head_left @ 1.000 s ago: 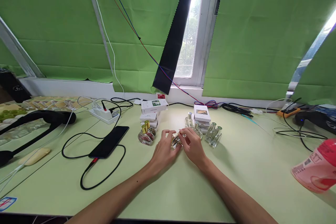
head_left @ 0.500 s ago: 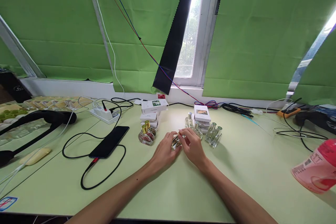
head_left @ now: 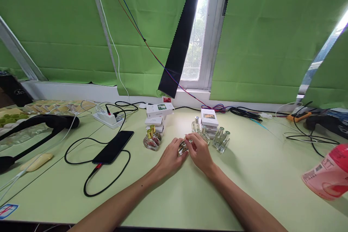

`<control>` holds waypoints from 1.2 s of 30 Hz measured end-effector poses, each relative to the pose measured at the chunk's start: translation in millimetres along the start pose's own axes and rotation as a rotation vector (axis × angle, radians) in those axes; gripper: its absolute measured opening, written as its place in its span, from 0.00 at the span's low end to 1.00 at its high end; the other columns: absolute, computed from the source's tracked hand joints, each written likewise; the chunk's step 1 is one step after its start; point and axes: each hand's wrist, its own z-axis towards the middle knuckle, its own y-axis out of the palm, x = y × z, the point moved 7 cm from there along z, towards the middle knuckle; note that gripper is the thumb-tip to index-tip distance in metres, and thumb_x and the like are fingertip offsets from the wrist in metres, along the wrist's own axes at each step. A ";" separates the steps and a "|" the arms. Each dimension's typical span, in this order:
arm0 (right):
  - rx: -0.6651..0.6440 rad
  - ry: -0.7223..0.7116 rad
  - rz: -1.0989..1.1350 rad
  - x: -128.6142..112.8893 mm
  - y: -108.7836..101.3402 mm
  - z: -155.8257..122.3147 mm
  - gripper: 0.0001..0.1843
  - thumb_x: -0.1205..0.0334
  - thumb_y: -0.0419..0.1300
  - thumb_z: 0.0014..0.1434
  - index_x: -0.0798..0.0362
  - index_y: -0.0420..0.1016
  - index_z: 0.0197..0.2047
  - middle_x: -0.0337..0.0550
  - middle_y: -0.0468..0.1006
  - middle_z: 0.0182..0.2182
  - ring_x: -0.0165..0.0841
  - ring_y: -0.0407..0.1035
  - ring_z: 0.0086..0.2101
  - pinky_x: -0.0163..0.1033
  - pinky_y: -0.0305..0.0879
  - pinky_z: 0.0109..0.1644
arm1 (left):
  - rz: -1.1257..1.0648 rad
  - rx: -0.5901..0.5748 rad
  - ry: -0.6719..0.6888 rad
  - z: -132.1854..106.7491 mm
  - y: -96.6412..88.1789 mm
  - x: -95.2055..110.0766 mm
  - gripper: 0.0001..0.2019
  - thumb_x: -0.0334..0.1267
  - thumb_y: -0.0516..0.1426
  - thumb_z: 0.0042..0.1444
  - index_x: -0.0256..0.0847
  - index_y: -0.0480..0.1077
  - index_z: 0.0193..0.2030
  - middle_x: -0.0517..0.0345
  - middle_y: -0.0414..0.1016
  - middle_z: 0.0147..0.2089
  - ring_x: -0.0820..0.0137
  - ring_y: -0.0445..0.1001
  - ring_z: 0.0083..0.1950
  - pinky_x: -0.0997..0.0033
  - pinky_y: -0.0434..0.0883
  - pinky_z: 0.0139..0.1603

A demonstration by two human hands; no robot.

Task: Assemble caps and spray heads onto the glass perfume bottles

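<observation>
A small glass perfume bottle (head_left: 183, 148) lies between my hands at the middle of the table, partly hidden by my fingers. My left hand (head_left: 172, 155) is curled round its left side. My right hand (head_left: 200, 151) has thumb and fingers pinched together at the bottle's top; the part between them is hidden. Just behind my right hand is another clear bottle (head_left: 203, 135). Slim clear bottles with silver caps (head_left: 221, 140) stand to the right. On the left are two round bottles with gold caps (head_left: 151, 140).
White boxes (head_left: 155, 120) are stacked behind the gold-capped bottles, and more white boxes (head_left: 209, 119) stand at the right. A phone (head_left: 113, 147) with a black cable lies left. A pink container (head_left: 327, 175) stands far right. Cables (head_left: 246, 113) run along the wall.
</observation>
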 end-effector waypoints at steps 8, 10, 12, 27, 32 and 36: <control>0.000 0.000 0.020 -0.4 0.6 0.0 0.08 0.64 0.53 0.70 0.49 0.73 0.40 0.45 0.77 0.40 0.32 0.70 0.32 0.36 0.65 0.31 | 0.020 0.015 0.000 -0.7 -0.7 -0.4 0.08 0.38 0.56 0.62 0.41 0.71 0.47 0.54 0.71 0.42 0.65 0.71 0.38 0.66 0.68 0.37; -0.002 0.003 0.024 -0.9 0.7 0.3 0.09 0.63 0.52 0.71 0.49 0.73 0.39 0.45 0.76 0.39 0.32 0.70 0.32 0.36 0.65 0.31 | 0.014 0.018 0.006 -0.6 -0.8 -0.9 0.08 0.38 0.56 0.62 0.41 0.71 0.46 0.54 0.71 0.42 0.65 0.71 0.39 0.66 0.68 0.37; -0.006 0.008 0.025 -1.3 0.9 0.8 0.10 0.62 0.52 0.71 0.49 0.72 0.38 0.45 0.76 0.39 0.32 0.69 0.31 0.36 0.65 0.31 | 0.015 0.022 0.008 -0.4 -0.9 -1.4 0.07 0.38 0.56 0.62 0.41 0.71 0.45 0.55 0.71 0.42 0.65 0.71 0.39 0.66 0.68 0.37; -0.064 -0.002 -0.060 -2.7 2.8 2.0 0.08 0.65 0.51 0.70 0.49 0.71 0.40 0.44 0.74 0.39 0.31 0.66 0.27 0.35 0.63 0.30 | 0.014 0.017 0.006 0.2 -1.1 0.5 0.05 0.35 0.56 0.61 0.41 0.70 0.43 0.55 0.71 0.42 0.64 0.72 0.40 0.67 0.66 0.35; -0.039 0.042 -0.001 -0.5 1.6 3.8 0.08 0.64 0.53 0.69 0.50 0.70 0.37 0.43 0.74 0.38 0.29 0.65 0.26 0.34 0.63 0.30 | 0.006 0.006 -0.002 0.7 -1.0 0.2 0.06 0.36 0.57 0.61 0.41 0.70 0.44 0.54 0.71 0.43 0.64 0.72 0.40 0.67 0.66 0.35; -0.022 0.055 0.014 0.5 1.1 4.4 0.08 0.63 0.54 0.69 0.50 0.69 0.36 0.42 0.74 0.37 0.28 0.64 0.25 0.34 0.63 0.29 | 0.000 -0.010 -0.013 0.6 -0.1 -1.2 0.07 0.37 0.56 0.62 0.41 0.70 0.45 0.55 0.70 0.42 0.65 0.71 0.39 0.67 0.67 0.36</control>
